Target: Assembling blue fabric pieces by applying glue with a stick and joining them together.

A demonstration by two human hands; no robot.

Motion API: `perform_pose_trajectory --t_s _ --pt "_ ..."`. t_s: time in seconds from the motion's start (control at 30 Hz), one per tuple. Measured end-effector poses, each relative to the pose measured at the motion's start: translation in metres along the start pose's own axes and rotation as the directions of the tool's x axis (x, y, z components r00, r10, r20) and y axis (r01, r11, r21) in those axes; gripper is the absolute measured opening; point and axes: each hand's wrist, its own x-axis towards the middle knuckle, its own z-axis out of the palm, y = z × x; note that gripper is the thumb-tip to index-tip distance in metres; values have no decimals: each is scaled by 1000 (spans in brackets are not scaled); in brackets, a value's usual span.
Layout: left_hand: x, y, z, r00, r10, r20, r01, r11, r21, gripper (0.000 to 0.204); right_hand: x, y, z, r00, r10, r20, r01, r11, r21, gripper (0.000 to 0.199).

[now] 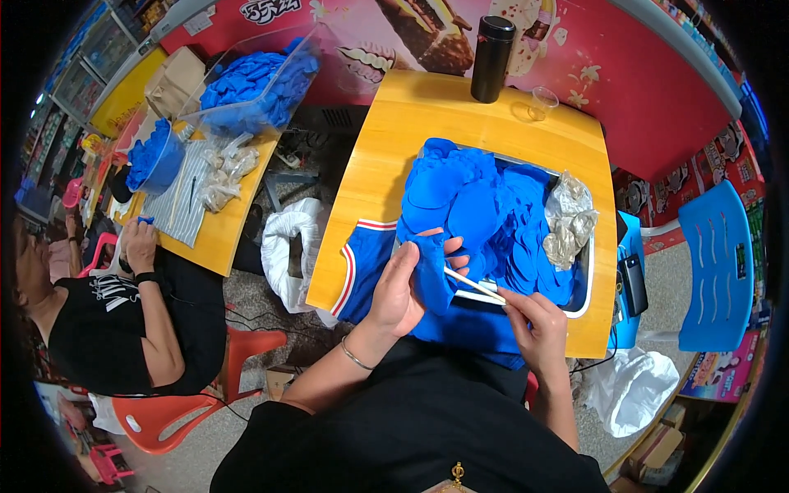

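Observation:
My left hand (399,287) is closed around a folded blue fabric piece (432,275), with its fingertips showing past the far side. Between thumb and fingers, my right hand (536,329) pinches a thin white stick (477,286), whose far tip reaches the fabric piece. Just beyond both hands, many loose blue rounded pieces (472,214) are heaped in a metal tray (585,287). A clear plastic bag (569,218) with brownish contents lies on the tray's right side. Blue cloth (370,267) with red and white striped trim lies beside my left hand.
On the wooden table (394,99), a black tumbler (493,59) and a clear cup (543,100) stand at the back. To the left, a co-worker (115,320) sits at another table (234,222) bearing blue pieces in a clear bin (288,99). A blue chair (713,267) stands right.

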Motion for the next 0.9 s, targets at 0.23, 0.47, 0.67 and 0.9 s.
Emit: perform_pose_trajectory --t_s 0.23,0.47,0.67,0.9 --pt "1 -3 3 999 -21 -42 22 999 33 41 -1 6 7 998 26 48 -32 993 110 24" --pt "3 -6 4 999 4 -43 -4 1000 2 42 0 10 21 994 75 75 -86 983 160 22" --pt "4 -9 -1 995 -48 -88 47 999 -2 43 1 12 22 984 117 137 -160 915 371 14" --pt "4 -8 -3 996 -35 -88 36 999 14 43 3 8 20 889 248 385 -406 816 411 13"
